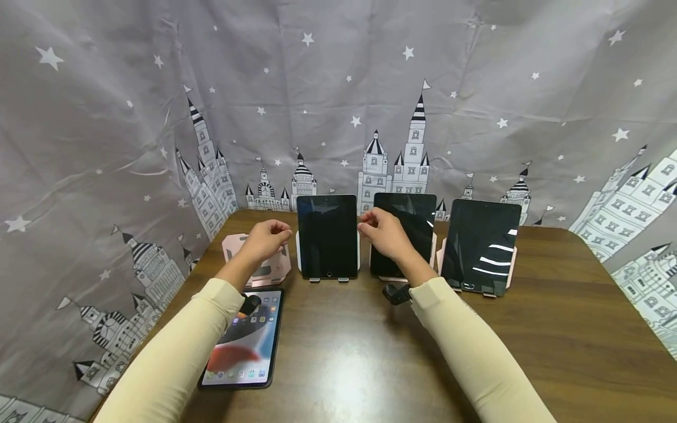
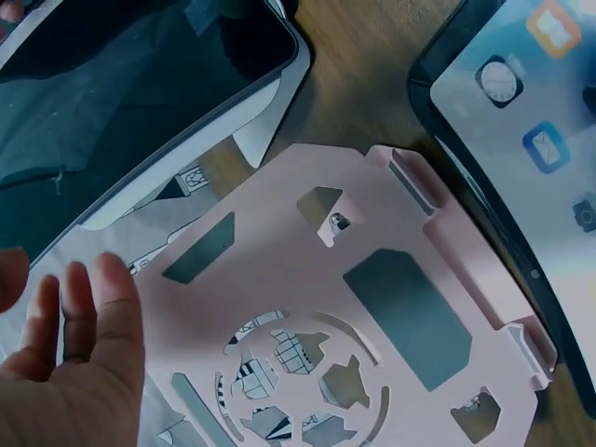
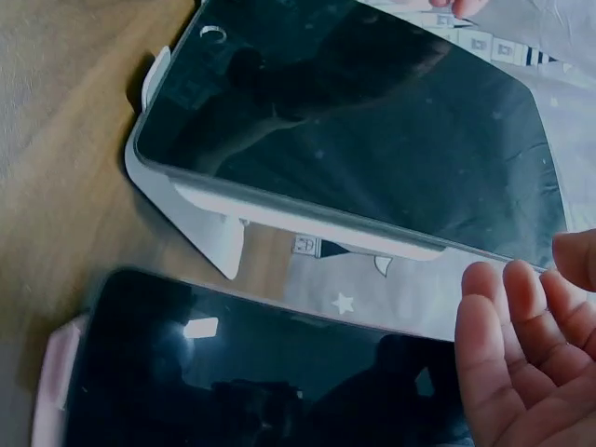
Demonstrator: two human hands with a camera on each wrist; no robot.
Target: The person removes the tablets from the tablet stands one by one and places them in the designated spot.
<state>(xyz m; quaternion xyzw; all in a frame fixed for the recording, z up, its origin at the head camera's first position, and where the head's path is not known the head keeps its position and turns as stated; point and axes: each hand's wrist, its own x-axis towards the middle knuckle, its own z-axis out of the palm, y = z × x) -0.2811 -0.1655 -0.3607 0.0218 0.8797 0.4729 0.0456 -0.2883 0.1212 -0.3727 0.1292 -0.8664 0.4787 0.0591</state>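
Note:
A dark-screened tablet (image 1: 328, 238) leans upright on a white stand (image 3: 209, 219) at the middle of the row. To its left is my left hand (image 1: 267, 239), fingers loosely bent, apart from the tablet and above an unloaded pink stand (image 1: 276, 270). The left wrist view shows no object between those fingers (image 2: 116, 289). My right hand (image 1: 388, 235) is by the tablet's right edge, in front of a second dark tablet (image 1: 418, 217). Its fingertips (image 3: 480, 279) are close to the middle tablet's edge; whether they touch it I cannot tell. Nothing is gripped there.
A tablet with a lit home screen (image 1: 267, 329) lies flat on the wooden table (image 1: 338, 352), in front of the pink stand and partly under my left forearm. Farther right, another dark tablet (image 1: 476, 241) leans on a pink stand. A grey castle-print curtain (image 1: 328, 88) hangs behind.

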